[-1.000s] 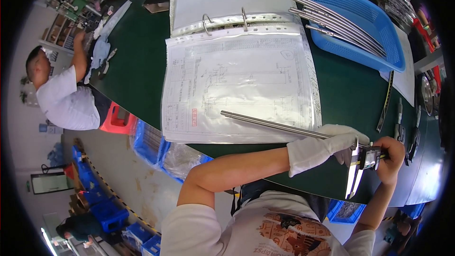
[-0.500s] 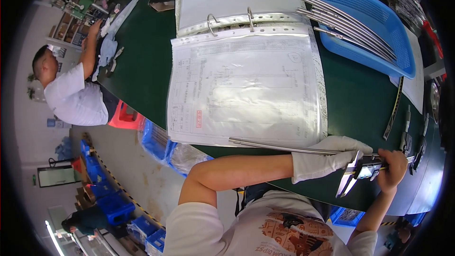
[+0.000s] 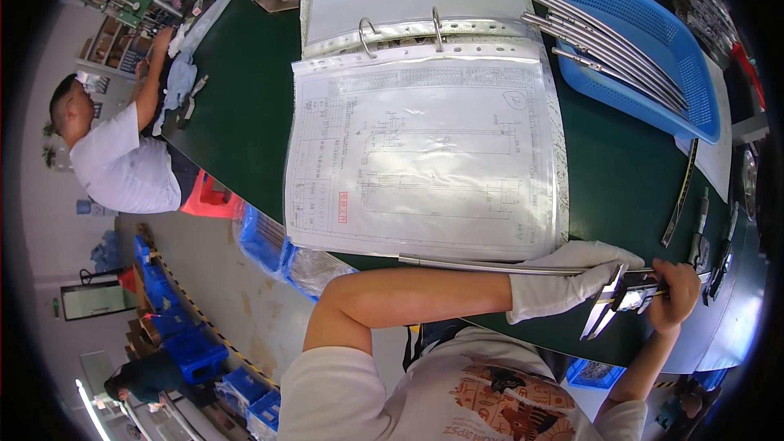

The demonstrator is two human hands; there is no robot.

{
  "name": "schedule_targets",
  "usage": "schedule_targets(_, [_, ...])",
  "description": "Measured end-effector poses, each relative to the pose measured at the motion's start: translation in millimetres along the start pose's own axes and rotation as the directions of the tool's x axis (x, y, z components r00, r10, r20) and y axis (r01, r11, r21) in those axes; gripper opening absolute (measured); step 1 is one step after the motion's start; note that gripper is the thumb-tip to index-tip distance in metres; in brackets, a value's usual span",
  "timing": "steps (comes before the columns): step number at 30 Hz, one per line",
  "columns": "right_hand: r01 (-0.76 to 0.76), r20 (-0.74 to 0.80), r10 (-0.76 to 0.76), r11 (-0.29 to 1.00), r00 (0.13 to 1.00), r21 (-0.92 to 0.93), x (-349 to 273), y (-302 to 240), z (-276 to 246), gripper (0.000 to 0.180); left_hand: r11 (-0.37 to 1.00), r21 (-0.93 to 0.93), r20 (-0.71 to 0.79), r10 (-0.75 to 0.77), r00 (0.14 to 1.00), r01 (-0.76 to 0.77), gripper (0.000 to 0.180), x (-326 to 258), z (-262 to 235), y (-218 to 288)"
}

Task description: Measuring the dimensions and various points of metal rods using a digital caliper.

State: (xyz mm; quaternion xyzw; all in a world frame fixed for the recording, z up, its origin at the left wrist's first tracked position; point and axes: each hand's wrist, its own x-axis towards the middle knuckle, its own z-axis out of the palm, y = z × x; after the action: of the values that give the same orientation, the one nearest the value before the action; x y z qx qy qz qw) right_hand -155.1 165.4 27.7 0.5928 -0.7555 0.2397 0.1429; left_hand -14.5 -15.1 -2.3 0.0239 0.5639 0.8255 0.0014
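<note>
Smooth, bright metal seen on the rod [image 3: 457, 265], lower right; same finish repeated on the basket rods [image 3: 608, 43], upper right. Caliper [image 3: 625, 290]: metal, with a glossy display. Glove [image 3: 554, 292] made of matt, creased cloth. Basket [image 3: 637, 115] moulded in perforated plastic. Paper drawing [image 3: 425, 163] at centre covered by glossy, rippled clear plastic; polished metal used for binder rings [image 3: 438, 28]. Tabletop [image 3: 608, 184] finished smooth, low sheen.

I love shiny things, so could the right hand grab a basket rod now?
Probably not: the right hand holds the caliper, though the rods stick out of the basket, uncovered.
</note>
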Motion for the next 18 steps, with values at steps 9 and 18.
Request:
schedule_targets(9, [0.038,-0.023,-0.038,0.999,0.999,0.0,-1,1,-2,0.014,1.0,-0.003,-0.037,0.017,0.999,-0.018,0.031,1,2,-3])
schedule_targets(18, [0.052,-0.042,-0.053,0.998,0.998,-0.035,-3,-3,-3,0.013,0.982,-0.003,0.058,0.189,0.98,-0.189,0.036,-6,7,6])
